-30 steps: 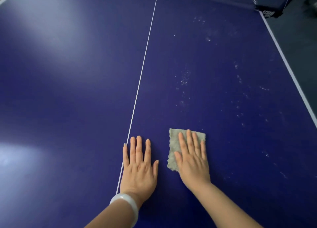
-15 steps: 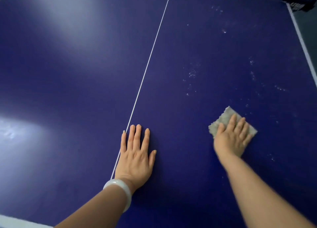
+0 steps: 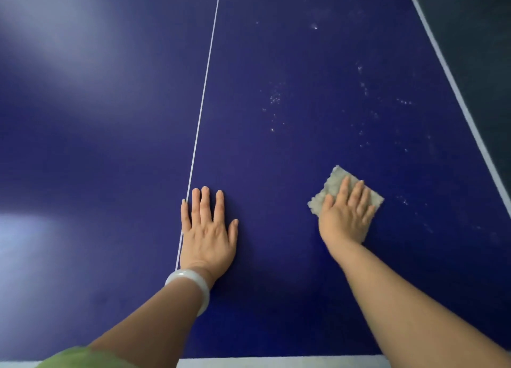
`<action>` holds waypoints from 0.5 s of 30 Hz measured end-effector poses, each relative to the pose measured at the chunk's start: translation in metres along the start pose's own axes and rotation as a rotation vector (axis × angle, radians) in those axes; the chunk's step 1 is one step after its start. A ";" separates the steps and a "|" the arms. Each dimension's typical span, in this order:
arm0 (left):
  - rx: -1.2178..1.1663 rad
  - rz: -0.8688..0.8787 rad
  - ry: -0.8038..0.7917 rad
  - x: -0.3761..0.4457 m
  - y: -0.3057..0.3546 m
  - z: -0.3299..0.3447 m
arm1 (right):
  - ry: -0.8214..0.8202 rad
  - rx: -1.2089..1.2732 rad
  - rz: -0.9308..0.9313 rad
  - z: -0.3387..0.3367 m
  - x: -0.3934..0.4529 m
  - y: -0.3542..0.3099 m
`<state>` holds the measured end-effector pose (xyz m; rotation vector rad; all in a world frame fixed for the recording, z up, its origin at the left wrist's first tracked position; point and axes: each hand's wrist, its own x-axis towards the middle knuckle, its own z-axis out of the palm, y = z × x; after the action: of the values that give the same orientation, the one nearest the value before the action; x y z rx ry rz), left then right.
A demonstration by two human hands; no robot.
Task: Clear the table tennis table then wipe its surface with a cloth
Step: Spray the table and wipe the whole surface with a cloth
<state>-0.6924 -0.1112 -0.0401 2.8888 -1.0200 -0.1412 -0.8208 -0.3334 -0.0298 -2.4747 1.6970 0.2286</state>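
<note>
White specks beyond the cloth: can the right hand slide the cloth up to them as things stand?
Probably yes: the right hand presses flat on the cloth, and only bare table lies between it and the specks.

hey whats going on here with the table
A person is wiping a blue table tennis table with a small grey cloth. The right hand presses flat on the cloth, on the table's right half. The left hand rests flat on the bare surface beside the white centre line; a white bangle sits on that wrist. Whitish specks show farther up the right half, beyond the cloth, so wiping is not finished.
</note>
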 end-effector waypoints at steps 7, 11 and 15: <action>-0.017 0.004 0.027 0.001 -0.002 0.003 | 0.003 -0.107 -0.710 0.023 -0.115 0.035; -0.011 0.002 0.015 0.000 -0.001 0.004 | 0.066 -0.133 -0.321 0.015 -0.066 0.100; -0.011 -0.004 0.010 -0.001 0.000 0.004 | -0.024 0.010 0.059 0.010 -0.064 0.059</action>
<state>-0.6934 -0.1105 -0.0445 2.8792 -1.0090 -0.1321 -0.8985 -0.2944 -0.0279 -2.4074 1.7582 0.2546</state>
